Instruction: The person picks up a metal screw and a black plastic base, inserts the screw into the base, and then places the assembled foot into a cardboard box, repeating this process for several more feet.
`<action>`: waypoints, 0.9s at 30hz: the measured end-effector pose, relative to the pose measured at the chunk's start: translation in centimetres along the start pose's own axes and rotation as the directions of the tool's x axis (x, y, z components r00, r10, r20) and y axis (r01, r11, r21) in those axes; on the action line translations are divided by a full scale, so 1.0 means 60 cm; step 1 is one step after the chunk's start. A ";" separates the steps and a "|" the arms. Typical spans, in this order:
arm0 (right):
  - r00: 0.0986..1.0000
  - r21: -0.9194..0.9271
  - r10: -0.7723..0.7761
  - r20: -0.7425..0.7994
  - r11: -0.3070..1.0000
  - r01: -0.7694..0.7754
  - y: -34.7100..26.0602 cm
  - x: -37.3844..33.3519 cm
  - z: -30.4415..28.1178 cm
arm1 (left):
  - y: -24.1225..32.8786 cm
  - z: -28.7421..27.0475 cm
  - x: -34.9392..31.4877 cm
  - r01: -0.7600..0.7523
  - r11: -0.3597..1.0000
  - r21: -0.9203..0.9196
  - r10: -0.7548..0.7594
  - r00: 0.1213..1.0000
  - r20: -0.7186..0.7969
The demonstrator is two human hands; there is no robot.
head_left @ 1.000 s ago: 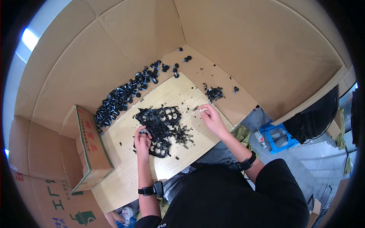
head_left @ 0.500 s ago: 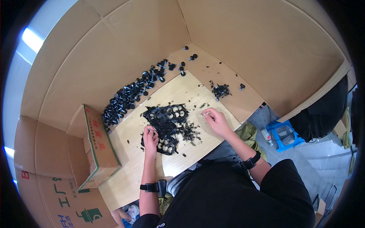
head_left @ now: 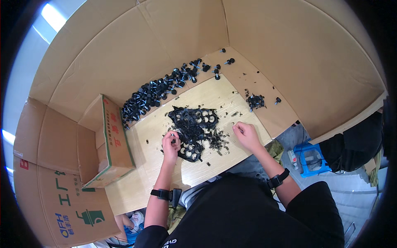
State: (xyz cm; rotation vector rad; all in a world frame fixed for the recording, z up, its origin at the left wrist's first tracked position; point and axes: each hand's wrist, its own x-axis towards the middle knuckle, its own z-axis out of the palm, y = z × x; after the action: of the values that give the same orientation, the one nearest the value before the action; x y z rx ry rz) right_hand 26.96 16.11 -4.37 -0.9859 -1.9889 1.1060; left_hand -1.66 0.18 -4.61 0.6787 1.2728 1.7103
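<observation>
My left hand (head_left: 170, 145) is closed at the left edge of a black sheet with round holes (head_left: 205, 119). A small piece shows between its fingers, too small to name. Loose black bits cover the sheet's middle, and a heap of small black pieces (head_left: 218, 139) lies to its right. Past that heap, my right hand (head_left: 247, 136) hovers above the wooden board (head_left: 155, 173) with thumb and fingertips pressed together. Whatever it may hold is hidden. Black-headed screws (head_left: 153, 94) are piled along the far left edge of the board.
An open cardboard box (head_left: 113, 144) stands at left. Tall cardboard walls (head_left: 281, 45) enclose the back and sides. Another dark cluster (head_left: 255, 101) and a single screw (head_left: 278, 100) lie on cardboard at the right. A blue stool (head_left: 309, 160) stands on the floor beyond.
The whole view has shifted, so the board appears farther right. My right hand has come slightly nearer to me relative to the board, its fingers more curled. My left hand stays closed by the sheet.
</observation>
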 end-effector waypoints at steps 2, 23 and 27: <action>1.000 -0.007 -0.029 -0.008 1.000 0.029 0.001 0.000 -0.001 | -0.004 0.001 0.000 -0.029 0.999 -0.039 0.029 1.000 0.003; 0.989 0.227 -0.066 0.132 0.973 0.034 0.039 0.026 -0.010 | -0.004 -0.006 -0.006 -0.040 0.995 -0.096 0.039 0.999 -0.015; 0.994 0.087 -0.091 0.058 0.993 0.085 0.049 0.028 -0.001 | -0.006 -0.009 0.002 -0.008 0.981 -0.195 0.000 0.999 -0.043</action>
State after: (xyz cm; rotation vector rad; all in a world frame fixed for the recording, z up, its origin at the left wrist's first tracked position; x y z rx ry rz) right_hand 27.03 18.63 -6.61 -0.8214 -1.9971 1.1745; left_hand -2.03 0.06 -5.13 0.5319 1.1144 1.8325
